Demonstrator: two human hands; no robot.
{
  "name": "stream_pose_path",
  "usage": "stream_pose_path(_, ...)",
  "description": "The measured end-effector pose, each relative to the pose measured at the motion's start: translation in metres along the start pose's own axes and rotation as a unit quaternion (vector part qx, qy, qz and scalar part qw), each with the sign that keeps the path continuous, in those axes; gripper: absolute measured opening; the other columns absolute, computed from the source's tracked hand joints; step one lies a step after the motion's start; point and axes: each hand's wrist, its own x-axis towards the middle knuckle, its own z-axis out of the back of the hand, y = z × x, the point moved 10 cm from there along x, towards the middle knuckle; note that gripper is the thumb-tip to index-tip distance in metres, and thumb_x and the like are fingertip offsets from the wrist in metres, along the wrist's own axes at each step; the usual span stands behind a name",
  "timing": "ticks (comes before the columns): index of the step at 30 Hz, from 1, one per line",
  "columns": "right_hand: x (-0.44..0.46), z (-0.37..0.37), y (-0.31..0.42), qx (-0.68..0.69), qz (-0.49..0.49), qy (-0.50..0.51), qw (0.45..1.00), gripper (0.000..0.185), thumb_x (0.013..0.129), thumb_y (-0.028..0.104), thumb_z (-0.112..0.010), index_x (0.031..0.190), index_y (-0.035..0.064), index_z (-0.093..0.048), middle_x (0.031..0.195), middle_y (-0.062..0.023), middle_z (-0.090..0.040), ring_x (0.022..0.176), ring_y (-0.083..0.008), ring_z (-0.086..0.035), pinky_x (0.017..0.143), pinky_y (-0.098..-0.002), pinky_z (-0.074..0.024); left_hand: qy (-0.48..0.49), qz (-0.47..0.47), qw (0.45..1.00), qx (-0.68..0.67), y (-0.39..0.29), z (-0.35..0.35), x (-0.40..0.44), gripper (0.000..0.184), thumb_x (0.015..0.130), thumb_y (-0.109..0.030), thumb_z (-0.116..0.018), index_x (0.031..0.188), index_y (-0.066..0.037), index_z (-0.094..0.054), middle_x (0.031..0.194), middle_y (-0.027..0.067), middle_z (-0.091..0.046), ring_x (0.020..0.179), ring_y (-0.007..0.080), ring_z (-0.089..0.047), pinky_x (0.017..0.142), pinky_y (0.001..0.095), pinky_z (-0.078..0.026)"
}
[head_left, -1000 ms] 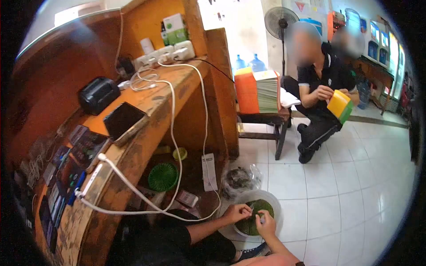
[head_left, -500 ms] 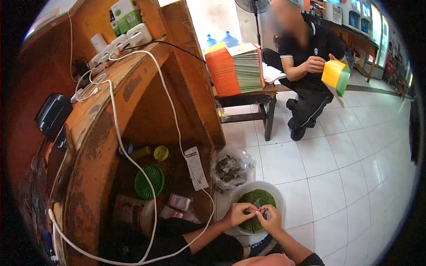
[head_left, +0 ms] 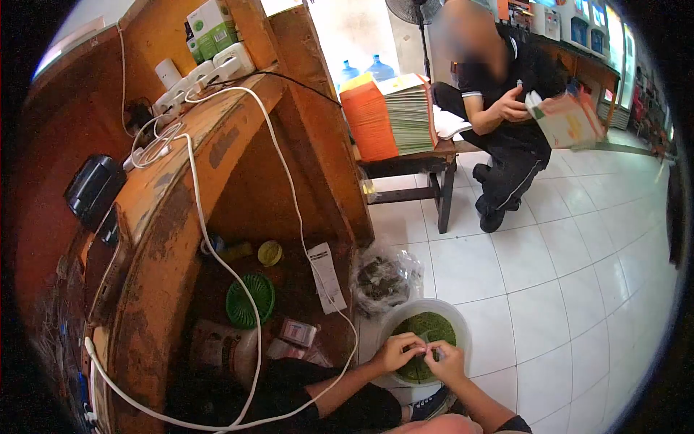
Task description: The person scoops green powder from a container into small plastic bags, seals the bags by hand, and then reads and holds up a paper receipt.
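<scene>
A round whitish tub (head_left: pixel 463 329) stands on the floor with finely chopped green material (head_left: pixel 428 325) in it. Over the tub, my left hand (head_left: pixel 400 353) and my right hand (head_left: pixel 447 363) meet with fingertips pinched together. Between the fingertips there seems to be a small, clear, thin piece, perhaps plastic, too small to name. Just beyond the tub sits a clear plastic bag (head_left: pixel 406 269) with dark, crumpled contents (head_left: pixel 379 278).
A green basket (head_left: pixel 250 300), a paper slip (head_left: pixel 327 278) and small packets (head_left: pixel 298 332) lie under the wooden counter (head_left: pixel 163 210). A white cable (head_left: pixel 194 195) loops down from it. Ahead, a person (head_left: pixel 506 108) handles a printed carton beside a bench (head_left: pixel 405 168) stacked with orange cartons (head_left: pixel 370 119).
My hands stay pinched together over the tub, with only slight finger movement. The view has shifted a little. The person ahead has turned the carton and swung it to the right.
</scene>
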Motion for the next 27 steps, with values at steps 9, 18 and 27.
stream_pose_path(9, -0.004, 0.002, -0.026, 0.037, -0.028, -0.032, 0.998, 0.013, 0.082, 0.012, -0.076, 0.093, 0.0071, -0.073, 0.082, -0.0145, -0.075, 0.076, -0.0332, -0.076, 0.068, -0.0395, -0.0584, -0.014, -0.06, 0.998, 0.014, -0.012, -0.006, 0.0, 0.014, 0.099, -0.013, -0.067, 0.107, -0.002, -0.068, 0.101, 0.0117, -0.068, 0.088, 0.0222, -0.068, 0.078, 0.0335, -0.052)
stream_pose_path(18, 0.002, -0.002, -0.006, -0.033, -0.058, 0.005, 0.998, 0.022, 0.09, 0.017, -0.069, 0.111, 0.0103, -0.067, 0.09, -0.0131, -0.077, 0.083, -0.0352, -0.075, 0.073, -0.0444, -0.059, -0.086, -0.037, 0.995, 0.046, -0.001, 0.002, 0.0, 0.015, 0.098, -0.011, -0.068, 0.109, -0.001, -0.066, 0.101, 0.0125, -0.068, 0.088, 0.0241, -0.069, 0.077, 0.0355, -0.053)
stream_pose_path(27, 0.005, 0.0, 0.001, -0.049, -0.052, 0.02, 0.997, 0.025, 0.092, 0.023, -0.073, 0.112, 0.0092, -0.065, 0.094, -0.0096, -0.077, 0.088, -0.0326, -0.075, 0.075, -0.0423, -0.0572, -0.084, -0.011, 0.995, 0.054, 0.001, 0.001, 0.001, 0.015, 0.098, -0.01, -0.07, 0.109, 0.001, -0.069, 0.102, 0.0106, -0.071, 0.088, 0.0185, -0.07, 0.078, 0.0319, -0.056)
